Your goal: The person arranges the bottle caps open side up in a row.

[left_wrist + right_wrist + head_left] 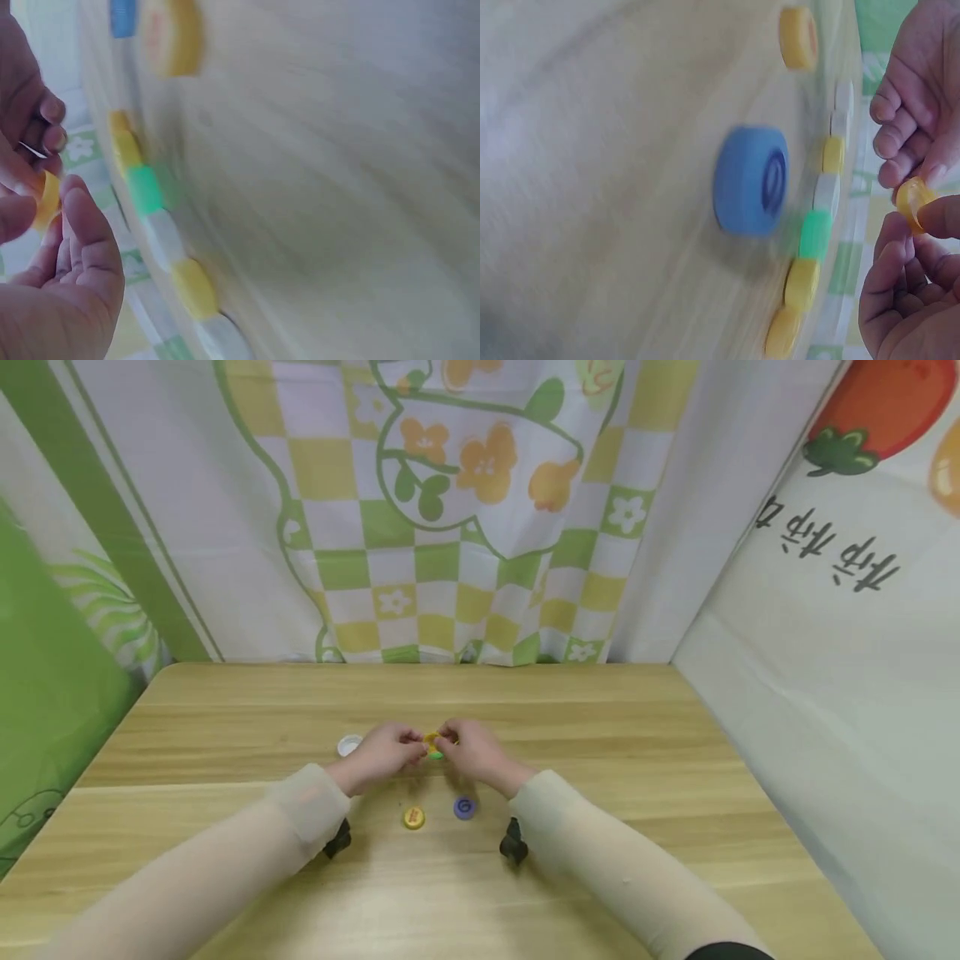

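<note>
Over the middle of the table, my left hand [386,750] and right hand [476,750] meet at a small orange-yellow bottle cap [913,202]. Fingertips of both hands pinch it from either side, and its hollow inner side shows in the right wrist view. Below and behind the hands runs a row of caps, among them a green cap [815,234], a yellow cap [194,289] and a white cap [350,745]. Nearer to me lie a yellow cap with red print [413,817] and a blue-purple cap with a dark spiral [465,808]. The hands hide much of the row in the head view.
The wooden table [615,752] reaches back to a checked, flower-printed curtain [480,568]. White cloth [810,693] hangs along the right side and green cloth [60,635] along the left. Black devices [513,843] sit under both wrists.
</note>
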### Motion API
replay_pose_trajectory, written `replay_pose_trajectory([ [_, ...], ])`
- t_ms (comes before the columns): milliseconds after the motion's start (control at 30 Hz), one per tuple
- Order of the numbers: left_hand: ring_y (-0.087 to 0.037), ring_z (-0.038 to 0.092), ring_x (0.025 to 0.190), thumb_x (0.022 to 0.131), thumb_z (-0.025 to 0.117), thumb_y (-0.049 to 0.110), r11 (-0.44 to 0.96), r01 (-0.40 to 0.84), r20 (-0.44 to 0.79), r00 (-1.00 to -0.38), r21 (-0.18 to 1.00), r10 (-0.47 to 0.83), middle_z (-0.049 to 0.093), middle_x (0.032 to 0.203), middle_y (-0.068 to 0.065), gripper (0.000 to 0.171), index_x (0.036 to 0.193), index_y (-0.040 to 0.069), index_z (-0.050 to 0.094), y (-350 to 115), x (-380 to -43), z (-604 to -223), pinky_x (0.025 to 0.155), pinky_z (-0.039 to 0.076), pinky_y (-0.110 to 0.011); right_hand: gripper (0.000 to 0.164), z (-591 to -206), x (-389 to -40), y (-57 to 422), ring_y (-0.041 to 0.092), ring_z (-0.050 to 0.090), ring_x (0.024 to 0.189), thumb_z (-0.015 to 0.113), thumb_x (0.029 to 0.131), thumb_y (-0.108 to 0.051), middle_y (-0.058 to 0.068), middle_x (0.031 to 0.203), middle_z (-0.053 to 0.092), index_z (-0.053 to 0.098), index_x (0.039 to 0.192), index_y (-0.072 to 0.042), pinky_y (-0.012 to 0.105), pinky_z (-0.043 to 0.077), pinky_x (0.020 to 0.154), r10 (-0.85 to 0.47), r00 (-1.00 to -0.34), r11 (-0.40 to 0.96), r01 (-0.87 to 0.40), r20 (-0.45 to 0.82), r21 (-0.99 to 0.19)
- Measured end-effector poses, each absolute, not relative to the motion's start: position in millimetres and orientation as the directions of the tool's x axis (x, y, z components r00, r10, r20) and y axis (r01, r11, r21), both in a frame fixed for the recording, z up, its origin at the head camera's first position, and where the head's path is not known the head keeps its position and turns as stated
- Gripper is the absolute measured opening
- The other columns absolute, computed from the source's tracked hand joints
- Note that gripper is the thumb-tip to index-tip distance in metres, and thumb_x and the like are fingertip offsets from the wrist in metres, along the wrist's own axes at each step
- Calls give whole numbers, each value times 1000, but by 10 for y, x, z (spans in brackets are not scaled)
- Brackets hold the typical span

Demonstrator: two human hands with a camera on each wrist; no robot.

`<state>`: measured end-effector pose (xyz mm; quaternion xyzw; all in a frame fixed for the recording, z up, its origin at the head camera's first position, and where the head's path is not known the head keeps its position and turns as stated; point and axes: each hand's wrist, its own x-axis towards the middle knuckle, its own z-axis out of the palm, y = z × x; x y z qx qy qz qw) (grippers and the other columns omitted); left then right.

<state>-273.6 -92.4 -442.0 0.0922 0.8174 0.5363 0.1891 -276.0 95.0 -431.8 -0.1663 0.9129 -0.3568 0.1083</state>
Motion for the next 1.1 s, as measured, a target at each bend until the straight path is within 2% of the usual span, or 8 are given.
replay_pose_trajectory([
  [133,-30,67,98,104,56,5,412,-47,-200,-921,910,336,66,116,-23,27,126,-11,58,-746,-2830,-4374,87,58,-43,23,-4330,-2835,1051,21,63,74,60,103,-10,15,96,70,64,122,2,23,45,57,-296,-951,650,-131,-91,-749],
  [267,-28,67,92,103,57,5,427,-22,-174,-931,904,320,67,111,-20,25,123,-8,58,-631,-2933,-4342,78,57,-40,24,-4343,-2885,1138,32,70,81,61,102,-8,17,93,72,60,124,1,24,47,56,-245,-966,593,-79,-86,-801],
  [367,-28,67,90,101,58,5,445,9,-148,-937,895,317,69,108,-19,20,119,-5,60,-571,-3000,-4319,75,57,-39,23,-4346,-2907,1196,31,72,86,57,103,-9,16,94,73,61,123,2,26,53,63,-216,-972,565,-49,-90,-824],
  [467,-27,68,89,101,60,5,464,35,-132,-938,885,321,69,108,-19,18,116,-4,63,-511,-3051,-4295,78,58,-39,25,-4341,-2926,1251,27,71,86,54,104,-11,15,94,72,63,123,3,28,55,69,-183,-977,552,-13,-106,-834],
  [600,-24,68,88,103,58,8,501,48,-142,-932,864,334,69,109,-18,20,114,-5,67,-436,-3099,-4254,80,58,-38,24,-4346,-2950,1317,22,71,81,54,103,-9,13,90,72,63,122,4,26,53,65,-161,-980,565,5,-117,-825],
  [767,-22,65,91,104,50,11,544,7,-223,-908,839,356,67,106,-14,23,106,-5,67,-355,-3143,-4180,77,57,-35,25,-4363,-2961,1393,27,72,79,53,98,-1,17,88,73,62,121,4,26,53,59,-160,-975,542,41,-151,-839],
  [967,-26,64,98,104,48,11,559,-56,-311,-874,827,373,65,107,-15,28,118,-8,64,-242,-3179,-4142,81,57,-33,34,-4360,-2984,1491,29,72,88,50,100,-1,19,100,72,59,132,8,35,61,75,-159,-961,530,112,-228,-840],
  [1100,-30,64,112,105,48,13,584,-21,-315,-858,811,406,63,127,-18,38,134,-9,59,-188,-3183,-4134,89,56,-39,38,-4330,-2984,1538,29,72,93,48,102,-4,19,105,71,57,136,9,39,60,83,-158,-955,541,129,-251,-831],
])
